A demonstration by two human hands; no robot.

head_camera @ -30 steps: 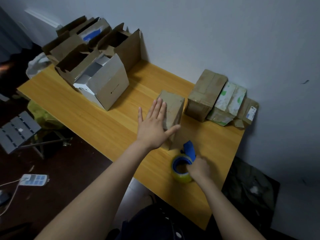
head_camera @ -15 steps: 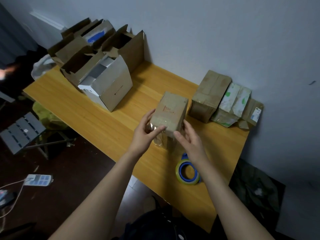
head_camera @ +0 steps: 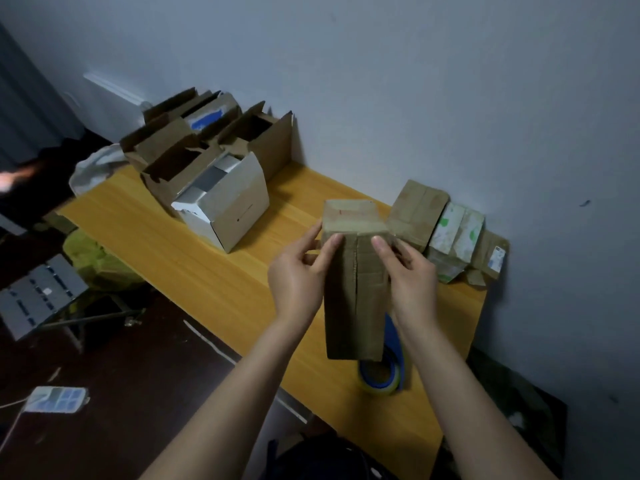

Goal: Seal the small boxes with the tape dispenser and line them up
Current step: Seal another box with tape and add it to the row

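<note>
Dim, bluish indoor light, soft shadows, wide-angle bending at the edges, slight blur throughout.

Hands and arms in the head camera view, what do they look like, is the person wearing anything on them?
The left hand and right hand are bare: no gloves, no rings showing. Both forearms are uncovered to the frame edge, with no sleeve, watch or bracelet. The nails that show look short and plain. Dark clothing shows low between the arms.

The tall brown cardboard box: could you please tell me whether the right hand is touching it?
Touching. The head view shows the right hand gripping the tall brown cardboard box, its thumb pressed on the facing side.
</note>
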